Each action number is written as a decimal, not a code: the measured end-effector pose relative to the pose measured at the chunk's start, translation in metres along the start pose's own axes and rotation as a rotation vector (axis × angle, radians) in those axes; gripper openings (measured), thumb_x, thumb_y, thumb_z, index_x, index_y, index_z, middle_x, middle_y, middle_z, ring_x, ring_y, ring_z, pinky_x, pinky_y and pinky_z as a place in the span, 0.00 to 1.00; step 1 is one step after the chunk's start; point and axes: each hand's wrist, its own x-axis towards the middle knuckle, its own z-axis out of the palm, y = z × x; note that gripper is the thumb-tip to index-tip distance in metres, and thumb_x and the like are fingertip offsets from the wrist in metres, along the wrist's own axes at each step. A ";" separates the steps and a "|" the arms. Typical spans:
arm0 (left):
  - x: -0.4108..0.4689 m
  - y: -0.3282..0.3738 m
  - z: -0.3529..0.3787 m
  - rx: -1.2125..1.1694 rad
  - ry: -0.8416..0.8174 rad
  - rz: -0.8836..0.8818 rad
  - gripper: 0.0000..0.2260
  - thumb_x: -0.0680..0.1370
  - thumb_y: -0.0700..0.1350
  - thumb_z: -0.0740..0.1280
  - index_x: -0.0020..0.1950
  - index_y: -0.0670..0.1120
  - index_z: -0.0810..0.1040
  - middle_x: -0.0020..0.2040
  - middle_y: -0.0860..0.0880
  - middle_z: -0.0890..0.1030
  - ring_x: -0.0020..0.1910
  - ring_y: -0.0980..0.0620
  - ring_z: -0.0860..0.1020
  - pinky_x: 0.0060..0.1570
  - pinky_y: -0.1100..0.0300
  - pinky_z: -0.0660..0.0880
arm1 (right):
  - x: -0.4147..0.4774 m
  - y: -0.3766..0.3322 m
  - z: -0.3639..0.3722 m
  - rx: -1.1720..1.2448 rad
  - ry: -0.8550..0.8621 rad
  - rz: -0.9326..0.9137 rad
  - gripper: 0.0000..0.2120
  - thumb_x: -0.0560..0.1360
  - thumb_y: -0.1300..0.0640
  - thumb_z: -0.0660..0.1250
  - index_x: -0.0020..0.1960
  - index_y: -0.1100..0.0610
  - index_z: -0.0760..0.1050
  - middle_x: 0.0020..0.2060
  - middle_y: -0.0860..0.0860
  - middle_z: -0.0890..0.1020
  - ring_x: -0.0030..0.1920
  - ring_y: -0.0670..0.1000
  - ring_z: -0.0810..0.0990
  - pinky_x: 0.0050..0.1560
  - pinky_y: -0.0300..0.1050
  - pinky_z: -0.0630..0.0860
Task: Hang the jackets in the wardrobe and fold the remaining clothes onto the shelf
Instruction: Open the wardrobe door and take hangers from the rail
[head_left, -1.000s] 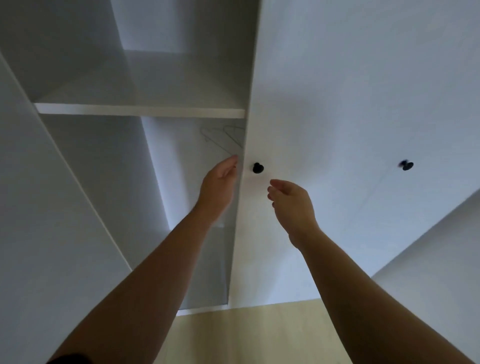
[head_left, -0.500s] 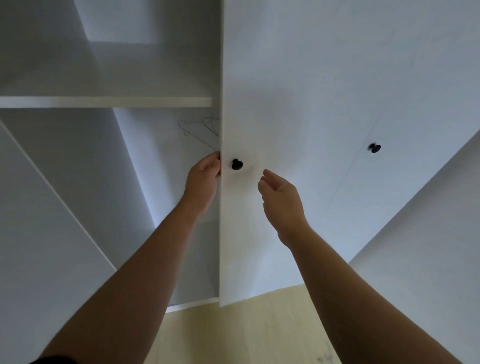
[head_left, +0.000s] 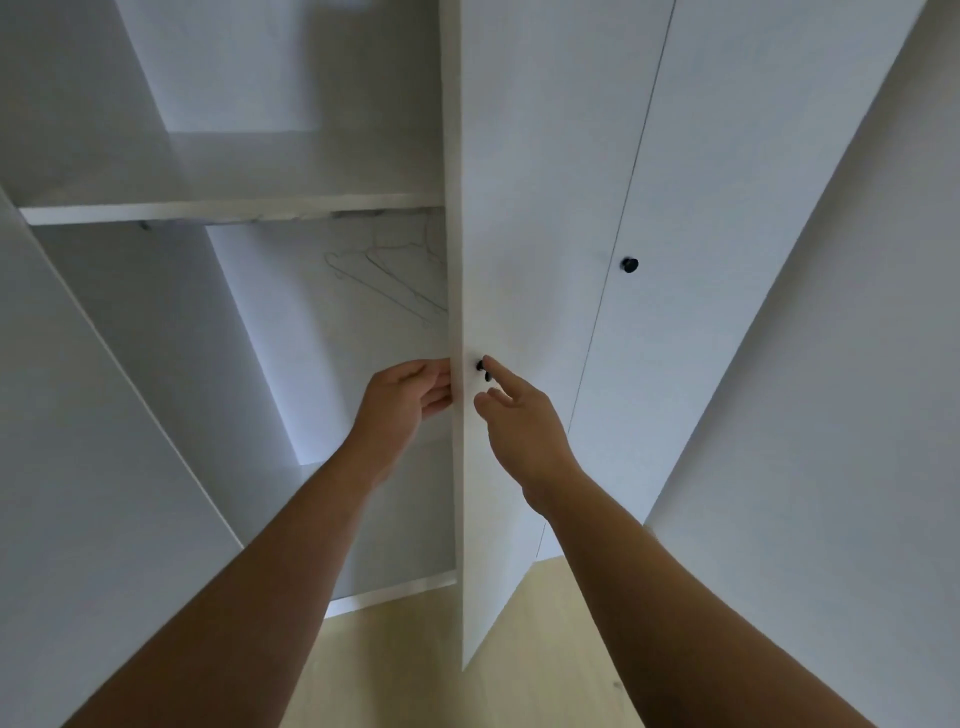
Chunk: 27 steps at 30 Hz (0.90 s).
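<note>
The wardrobe (head_left: 311, 338) is seen open across the left of the frame, with its shelf (head_left: 234, 210) at upper left and wire hangers (head_left: 389, 280) hung just left of centre. At centre, the door (head_left: 519, 208) is gripped at its edge by the left hand (head_left: 408, 402), fingers curled round it. The black knob (head_left: 480, 366) is touched by the straight index finger of the right hand (head_left: 522, 436), thumb held apart.

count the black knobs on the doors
2: one knob by the right hand on the half-open door, the other knob on the shut door to its right. More may be hidden.
</note>
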 end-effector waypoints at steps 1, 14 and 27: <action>-0.007 0.001 0.010 0.002 -0.024 -0.007 0.14 0.86 0.41 0.58 0.64 0.42 0.81 0.59 0.46 0.85 0.60 0.49 0.82 0.61 0.56 0.79 | -0.010 0.004 -0.004 -0.006 -0.012 -0.016 0.24 0.83 0.54 0.59 0.77 0.40 0.64 0.63 0.45 0.78 0.48 0.29 0.75 0.33 0.21 0.70; -0.037 0.005 0.143 0.126 -0.338 -0.099 0.13 0.84 0.40 0.61 0.65 0.41 0.81 0.61 0.49 0.84 0.62 0.52 0.81 0.66 0.53 0.74 | -0.078 0.044 -0.129 -0.010 0.226 0.044 0.21 0.82 0.51 0.60 0.74 0.39 0.70 0.65 0.44 0.80 0.41 0.38 0.82 0.37 0.27 0.73; -0.002 -0.018 0.288 0.055 -0.511 -0.228 0.17 0.85 0.40 0.60 0.74 0.41 0.72 0.70 0.48 0.77 0.69 0.53 0.76 0.71 0.57 0.70 | -0.070 0.078 -0.251 0.196 0.449 0.135 0.18 0.82 0.58 0.60 0.70 0.50 0.76 0.62 0.43 0.82 0.65 0.45 0.78 0.71 0.45 0.70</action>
